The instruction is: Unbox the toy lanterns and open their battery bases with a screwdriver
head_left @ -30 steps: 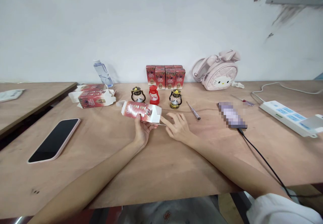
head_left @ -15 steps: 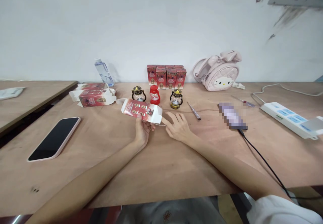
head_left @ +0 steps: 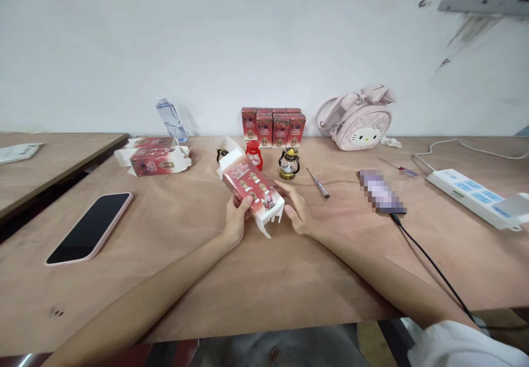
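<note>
My left hand [head_left: 237,219] grips a red printed carton [head_left: 252,188], thumb on its front face. The carton is tilted above the table, with white end flaps standing out at both ends. Close to its right side is my right hand [head_left: 298,210], fingers apart; whether a fingertip touches the carton I cannot tell. Just behind stand a red mini lantern [head_left: 254,155] and a black-and-gold mini lantern [head_left: 289,163]. Another dark lantern [head_left: 222,155] is mostly hidden by the carton.
Several closed red boxes [head_left: 273,128] stand by the wall, a pink bag [head_left: 359,124] beside them. Opened cartons [head_left: 155,160] and a bottle [head_left: 171,120] are at left, with a phone [head_left: 91,228] nearer. A screwdriver [head_left: 318,183], a second phone [head_left: 380,190] and a power strip [head_left: 475,193] lie right.
The carton has turned from nearly level to a steep slant, its right end now lower and nearer me. My right hand's fingers have come off the end flap.
</note>
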Action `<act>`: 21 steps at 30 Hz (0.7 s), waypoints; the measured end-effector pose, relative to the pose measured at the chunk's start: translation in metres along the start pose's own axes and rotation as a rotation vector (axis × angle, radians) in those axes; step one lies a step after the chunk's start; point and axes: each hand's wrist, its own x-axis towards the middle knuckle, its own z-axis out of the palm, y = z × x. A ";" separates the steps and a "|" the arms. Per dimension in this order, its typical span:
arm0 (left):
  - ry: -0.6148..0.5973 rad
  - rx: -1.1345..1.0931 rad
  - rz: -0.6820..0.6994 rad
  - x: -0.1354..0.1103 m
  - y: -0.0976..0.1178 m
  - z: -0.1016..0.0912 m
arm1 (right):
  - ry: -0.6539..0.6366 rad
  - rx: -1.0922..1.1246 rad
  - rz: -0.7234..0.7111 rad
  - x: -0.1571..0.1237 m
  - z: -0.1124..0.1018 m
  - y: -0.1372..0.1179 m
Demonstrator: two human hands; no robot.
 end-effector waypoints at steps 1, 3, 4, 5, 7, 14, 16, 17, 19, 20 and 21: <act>-0.024 0.017 -0.006 -0.001 0.001 0.001 | -0.023 0.109 0.078 -0.001 0.001 -0.002; -0.060 0.051 -0.024 -0.004 0.004 0.002 | -0.053 0.320 0.252 -0.001 0.005 -0.007; -0.068 0.072 -0.038 -0.004 0.005 0.003 | -0.076 0.420 0.335 -0.002 0.007 -0.009; -0.067 0.095 -0.054 -0.005 0.006 0.004 | -0.103 0.509 0.412 -0.002 0.010 -0.011; -0.047 0.137 -0.079 -0.006 0.006 0.005 | -0.127 0.614 0.548 -0.001 0.014 -0.013; -0.070 0.252 -0.129 -0.001 0.005 0.000 | -0.047 0.745 0.851 0.007 0.013 -0.007; -0.124 0.249 -0.137 0.002 0.010 -0.003 | -0.080 0.786 0.889 0.008 0.010 -0.007; -0.147 0.245 -0.141 0.004 0.014 -0.004 | -0.095 0.799 0.899 0.008 0.009 -0.007; -0.187 0.246 -0.147 0.007 0.024 -0.006 | -0.104 0.815 0.901 0.008 0.009 -0.007; -0.196 0.252 -0.144 0.009 0.030 -0.008 | -0.093 0.825 0.898 0.008 0.010 -0.006; -0.191 0.252 -0.129 0.012 0.037 -0.010 | -0.082 0.838 0.896 0.008 0.010 -0.006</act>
